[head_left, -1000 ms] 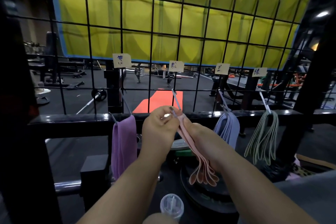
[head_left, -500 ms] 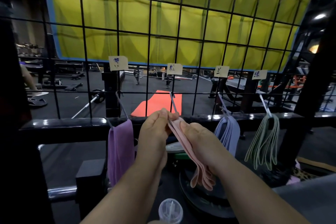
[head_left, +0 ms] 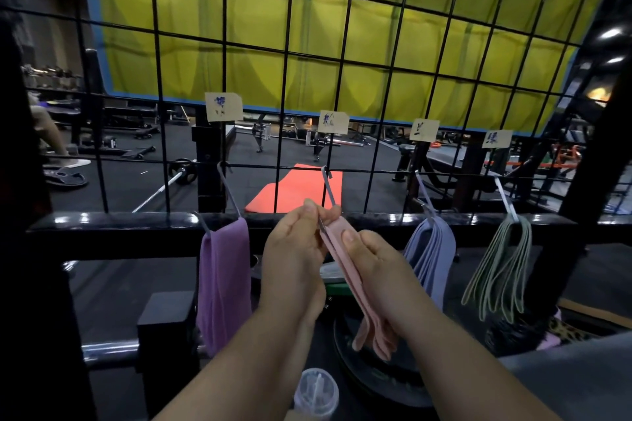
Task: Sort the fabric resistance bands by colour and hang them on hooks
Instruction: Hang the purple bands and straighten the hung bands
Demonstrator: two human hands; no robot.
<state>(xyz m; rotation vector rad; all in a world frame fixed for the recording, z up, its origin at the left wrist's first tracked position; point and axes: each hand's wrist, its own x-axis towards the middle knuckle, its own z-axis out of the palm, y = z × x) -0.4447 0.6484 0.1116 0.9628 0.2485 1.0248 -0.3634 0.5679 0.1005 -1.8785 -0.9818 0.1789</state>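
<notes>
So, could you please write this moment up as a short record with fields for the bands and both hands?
Purple bands: hang on the leftmost hook
Pink bands: held at the second hook by both hands
Left hand: pinches their top end by the hook
Right hand: grips them lower down
Blue bands: hang on third hook
Green bands: hang on fourth hook

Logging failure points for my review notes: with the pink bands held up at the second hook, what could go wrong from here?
1. The pink bands are several loops, pinched by the left hand at the tip of the hook. One loop could miss the tip and drop once the right hand lets go.
2. The hook is thin and hangs slanted from the wire grid, so pushing may swing it away.
</notes>
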